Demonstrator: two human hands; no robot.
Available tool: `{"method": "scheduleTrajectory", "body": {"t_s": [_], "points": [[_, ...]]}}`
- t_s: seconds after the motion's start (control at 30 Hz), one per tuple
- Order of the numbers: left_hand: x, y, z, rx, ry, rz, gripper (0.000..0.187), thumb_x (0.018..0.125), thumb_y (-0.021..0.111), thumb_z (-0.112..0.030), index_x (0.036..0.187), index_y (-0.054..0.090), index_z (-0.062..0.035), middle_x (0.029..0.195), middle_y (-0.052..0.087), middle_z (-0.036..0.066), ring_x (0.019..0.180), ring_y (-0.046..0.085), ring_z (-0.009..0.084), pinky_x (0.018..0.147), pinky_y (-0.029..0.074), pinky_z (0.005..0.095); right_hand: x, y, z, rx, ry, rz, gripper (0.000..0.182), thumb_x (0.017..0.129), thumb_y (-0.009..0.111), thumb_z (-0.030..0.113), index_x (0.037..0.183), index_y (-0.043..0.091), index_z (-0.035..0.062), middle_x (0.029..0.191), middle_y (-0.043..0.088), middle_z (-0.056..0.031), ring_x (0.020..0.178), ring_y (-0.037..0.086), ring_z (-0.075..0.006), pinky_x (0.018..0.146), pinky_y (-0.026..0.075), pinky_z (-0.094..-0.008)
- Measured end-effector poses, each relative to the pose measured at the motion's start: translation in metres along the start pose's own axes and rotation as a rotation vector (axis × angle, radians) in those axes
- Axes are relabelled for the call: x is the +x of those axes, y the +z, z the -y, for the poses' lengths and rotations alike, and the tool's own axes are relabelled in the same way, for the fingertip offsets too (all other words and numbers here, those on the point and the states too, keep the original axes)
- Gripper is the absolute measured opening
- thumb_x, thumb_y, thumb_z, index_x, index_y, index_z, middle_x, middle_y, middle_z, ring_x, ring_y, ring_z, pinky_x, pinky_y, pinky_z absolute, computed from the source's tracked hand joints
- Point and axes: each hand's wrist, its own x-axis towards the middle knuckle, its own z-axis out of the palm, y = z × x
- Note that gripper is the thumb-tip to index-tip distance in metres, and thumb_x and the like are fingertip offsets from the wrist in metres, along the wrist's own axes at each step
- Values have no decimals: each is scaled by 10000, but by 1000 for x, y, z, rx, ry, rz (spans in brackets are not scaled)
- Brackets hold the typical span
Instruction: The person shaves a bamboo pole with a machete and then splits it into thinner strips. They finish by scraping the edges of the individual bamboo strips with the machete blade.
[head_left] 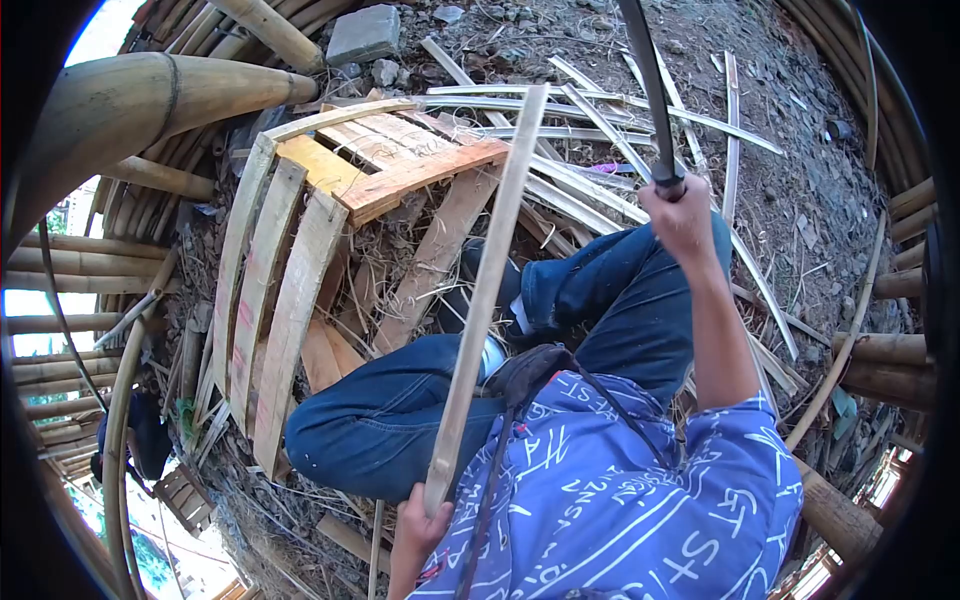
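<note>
A long pale bamboo strip (490, 270) slants up across the middle, over my bent leg. My left hand (422, 522) is closed round its lower end, near my hip. My right hand (680, 215) is raised above my other knee, its fingers wrapped round the handle of a long dark blade (652, 90) that points up and out of view. The strip and the blade are apart. Just beyond my legs, a wooden crate (430, 170) of slats lies beside the strip.
Split bamboo strips (733, 140) lie scattered over the dirt beyond my knees. A grey block (363, 36) rests at the top left. Thick bamboo poles (190, 90) jut in from the left, and more poles line the right side. Dry shavings lie round the crate.
</note>
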Motion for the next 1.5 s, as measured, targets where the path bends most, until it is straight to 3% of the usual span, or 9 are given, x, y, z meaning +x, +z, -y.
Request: {"method": "scheduleTrajectory", "body": {"t_s": [0.13,0.27,0.4,0.7,0.83,0.93,1.17,1.37,1.5], "points": [[16,-2,-44,-28,-39,-35,258,865,639,-188,985,530,12,692,626,227,652,654,393,565,498,411,-49,32,42,201,4,263,265,770,617,38,557,461,60,506,438,58,479,379,-26,428,272,-253],[37,-2,-48,-8,90,-57,247,869,637,-192,964,531,10,677,619,222,645,652,393,551,493,414,-96,56,55,252,-13,469,79,688,648,59,668,594,5,511,501,-58,493,469,-66,468,407,-286],[52,-3,-60,17,173,-70,246,869,640,-198,941,527,10,663,613,221,627,645,397,529,486,419,-120,62,59,107,-42,646,145,647,668,115,731,642,0,609,582,-209,608,591,-403,577,501,-414],[72,9,-81,99,286,-162,278,840,702,-210,868,514,-7,649,600,172,594,647,354,505,467,348,-107,47,53,-172,-142,644,126,612,670,112,671,619,13,623,596,-202,631,617,-391,577,504,-421],[65,8,-70,74,275,-164,269,836,707,-189,866,513,-4,653,607,173,596,648,360,501,471,361,-78,40,25,-445,-244,424,143,598,676,138,648,595,31,643,611,-201,667,624,-400,628,522,-456],[59,9,-62,52,235,-158,266,834,707,-185,870,517,-2,653,610,171,598,652,353,506,474,363,-49,39,1,-589,-96,347,152,662,652,185,721,653,45,706,646,-201,715,648,-386,693,532,-462],[51,6,-62,48,166,-121,265,846,693,-197,871,505,-12,614,596,200,576,635,383,483,482,412,-34,38,-15,-615,-200,222,162,675,649,167,770,656,36,725,646,-210,732,642,-394,682,520,-471],[31,-5,-35,1,140,-119,244,832,679,-176,861,503,-10,611,602,166,569,664,310,487,479,357,17,7,-44,-487,12,14,227,736,622,196,708,629,-29,664,611,-243,667,607,-430,625,471,-481],[37,-10,-39,-43,149,-87,255,830,662,-189,873,494,-3,619,588,140,574,650,294,503,463,353,-8,3,-30,-294,-3,-10,188,720,624,141,651,568,-25,566,563,-158,516,546,-261,518,418,-380]]}}
